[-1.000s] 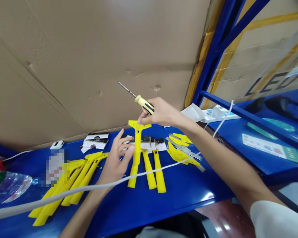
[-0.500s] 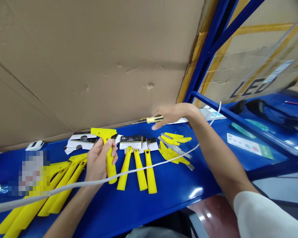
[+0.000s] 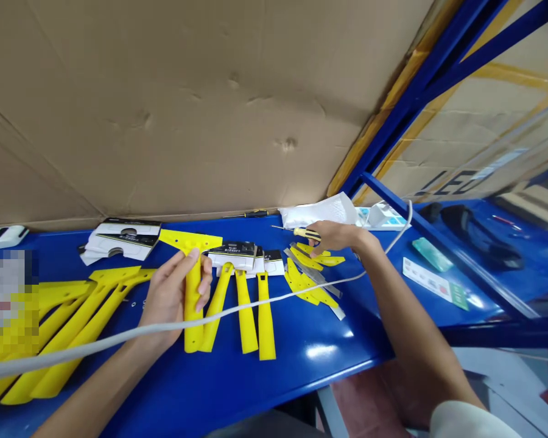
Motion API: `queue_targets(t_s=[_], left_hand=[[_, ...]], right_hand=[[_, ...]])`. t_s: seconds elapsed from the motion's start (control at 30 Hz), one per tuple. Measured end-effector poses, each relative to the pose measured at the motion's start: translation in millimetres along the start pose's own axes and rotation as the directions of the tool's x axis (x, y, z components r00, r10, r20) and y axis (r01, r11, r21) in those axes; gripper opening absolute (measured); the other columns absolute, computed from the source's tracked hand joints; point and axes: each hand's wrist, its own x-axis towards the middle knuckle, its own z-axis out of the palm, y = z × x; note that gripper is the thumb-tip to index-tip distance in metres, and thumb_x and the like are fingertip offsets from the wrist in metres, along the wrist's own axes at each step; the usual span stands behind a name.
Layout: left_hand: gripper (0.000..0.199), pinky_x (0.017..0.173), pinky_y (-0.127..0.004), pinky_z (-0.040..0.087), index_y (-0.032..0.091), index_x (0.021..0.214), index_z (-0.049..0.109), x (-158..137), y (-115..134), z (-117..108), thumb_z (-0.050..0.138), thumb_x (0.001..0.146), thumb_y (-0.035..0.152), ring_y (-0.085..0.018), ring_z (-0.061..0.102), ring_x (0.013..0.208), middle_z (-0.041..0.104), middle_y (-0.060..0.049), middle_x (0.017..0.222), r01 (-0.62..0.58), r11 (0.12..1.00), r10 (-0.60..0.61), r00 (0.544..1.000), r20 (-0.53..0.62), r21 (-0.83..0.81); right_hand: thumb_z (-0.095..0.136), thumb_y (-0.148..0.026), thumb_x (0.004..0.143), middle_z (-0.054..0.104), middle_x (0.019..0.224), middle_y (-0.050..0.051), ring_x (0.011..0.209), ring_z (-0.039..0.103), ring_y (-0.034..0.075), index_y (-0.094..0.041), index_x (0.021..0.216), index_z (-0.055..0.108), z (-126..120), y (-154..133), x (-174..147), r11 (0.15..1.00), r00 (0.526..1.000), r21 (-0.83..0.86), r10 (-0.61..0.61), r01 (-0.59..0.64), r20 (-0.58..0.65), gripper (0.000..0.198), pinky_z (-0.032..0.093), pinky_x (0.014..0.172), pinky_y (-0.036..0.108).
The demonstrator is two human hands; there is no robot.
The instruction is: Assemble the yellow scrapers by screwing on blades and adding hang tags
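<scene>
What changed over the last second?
Left hand, open before, now grips the yellow T-handle, which shifted left relative to the loose straight handles. Right hand released it and moved right, to the yellow plates; contact unclear. Unchanged: screwdriver in right hand, straight handles in place.

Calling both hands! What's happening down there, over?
Left hand gripping yellow T-shaped tool. Right hand holding screwdriver near yellow pieces. White cable crossing in front of tool.
</scene>
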Motion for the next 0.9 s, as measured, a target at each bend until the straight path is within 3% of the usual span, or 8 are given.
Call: queue_targets(t_s=[0.13,0.3,0.47,0.57,0.67,0.8,0.9], left_hand=[[0.037,0.038,-0.018,0.041,0.016,0.079,0.064,-0.2,-0.3,0.8,0.091,0.084,0.041,-0.007,0.050,0.049,0.065,-0.002,0.079,0.023,0.999,-0.024,1.000,-0.015,-0.045],[0.039,0.037,-0.018,0.040,0.014,0.078,0.067,0.2,0.3,-0.5,0.094,0.080,0.043,-0.006,0.049,0.049,0.065,-0.003,0.080,0.028,0.999,-0.028,1.000,-0.007,-0.040],[0.037,0.035,-0.018,0.039,0.015,0.079,0.067,-0.8,1.6,-0.6,0.092,0.082,0.043,-0.007,0.047,0.047,0.063,-0.002,0.075,0.046,0.998,-0.047,0.999,-0.005,-0.032],[0.036,0.037,-0.018,0.039,0.016,0.079,0.067,-1.7,3.0,-0.8,0.090,0.084,0.043,-0.007,0.046,0.048,0.061,-0.002,0.073,0.053,0.998,-0.053,0.999,-0.005,-0.016],[0.034,0.039,-0.019,0.041,0.016,0.078,0.067,-1.1,4.5,-1.9,0.090,0.084,0.040,-0.007,0.047,0.050,0.063,-0.003,0.078,0.035,0.999,-0.035,0.999,-0.018,-0.025],[0.035,0.038,-0.019,0.040,0.016,0.076,0.068,0.6,4.6,-4.0,0.086,0.088,0.043,-0.008,0.045,0.049,0.061,-0.003,0.074,0.038,0.999,-0.038,0.999,-0.009,0.005],[0.033,0.039,-0.019,0.042,0.016,0.078,0.068,-0.6,4.3,-4.1,0.082,0.092,0.042,-0.008,0.045,0.048,0.059,-0.002,0.070,0.067,0.997,-0.067,0.998,0.013,0.026]], right_hand=[[0.087,-0.038,0.076,0.081,0.110,0.013,0.096,0.075,0.030,-0.020,0.102,0.071,7.0,2.2,0.1,1.000,0.999,0.005,-0.001,0.001,-0.049,0.036,0.054,0.078,0.038],[0.080,-0.045,0.087,0.077,0.129,0.021,0.117,0.074,0.038,-0.016,0.131,0.071,20.6,-2.0,2.7,1.000,0.981,-0.018,0.007,-0.011,-0.196,0.053,0.055,0.096,0.043],[0.074,-0.040,0.094,0.070,0.143,0.025,0.133,0.067,0.040,-0.013,0.134,0.068,21.9,-9.1,-1.0,0.999,0.947,-0.045,-0.016,0.001,-0.321,0.048,0.050,0.111,0.045],[0.077,-0.047,0.093,0.076,0.132,0.021,0.122,0.072,0.038,-0.016,0.125,0.070,15.2,-17.0,-15.5,0.999,0.959,-0.039,-0.031,0.020,-0.281,0.045,0.054,0.100,0.042],[0.082,-0.056,0.087,0.080,0.116,0.017,0.106,0.076,0.036,-0.019,0.113,0.073,15.5,-26.4,-35.8,0.999,0.988,-0.015,-0.032,0.030,-0.150,0.045,0.054,0.085,0.040],[0.089,-0.053,0.082,0.078,0.130,0.022,0.121,0.073,0.042,-0.016,0.135,0.071,36.2,-29.6,-55.7,0.996,0.992,-0.039,0.074,-0.078,-0.102,0.067,0.055,0.091,0.043],[0.084,-0.047,0.090,0.076,0.137,0.021,0.126,0.071,0.041,-0.014,0.142,0.068,55.4,-24.9,-61.3,0.995,0.989,-0.023,0.091,-0.094,-0.113,0.063,0.054,0.094,0.042]])
